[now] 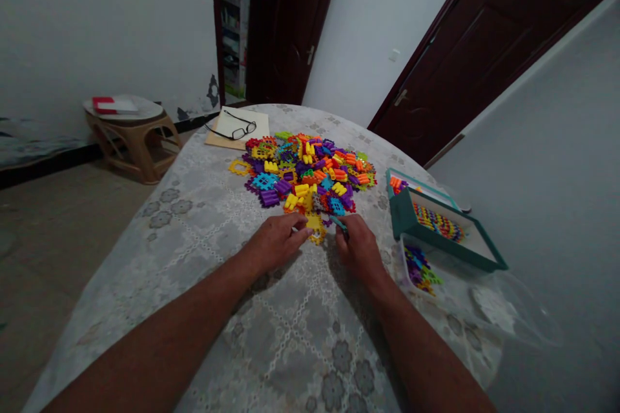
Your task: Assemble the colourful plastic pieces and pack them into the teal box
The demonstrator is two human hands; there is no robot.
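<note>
My left hand (281,239) is closed at the near edge of the pile, with thumb and forefinger pinching the left side of a yellow gear-edged toy piece (316,227). To the right of that piece, my right hand (357,245) is closed around a thin teal object (338,223) whose tip points toward the pile; its kind cannot be made out. Just beyond both hands spreads a heap of colourful plastic building pieces (301,190), with gear-shaped plates and ribbed connectors in yellow, purple, orange, blue and red.
Black-framed glasses (239,133) rest on paper (261,121) at the back left. A green box (402,216) with rows of pieces and a clear plastic tub (403,259) stand at the right edge. A stool (140,142) is beyond the patterned tablecloth (194,251).
</note>
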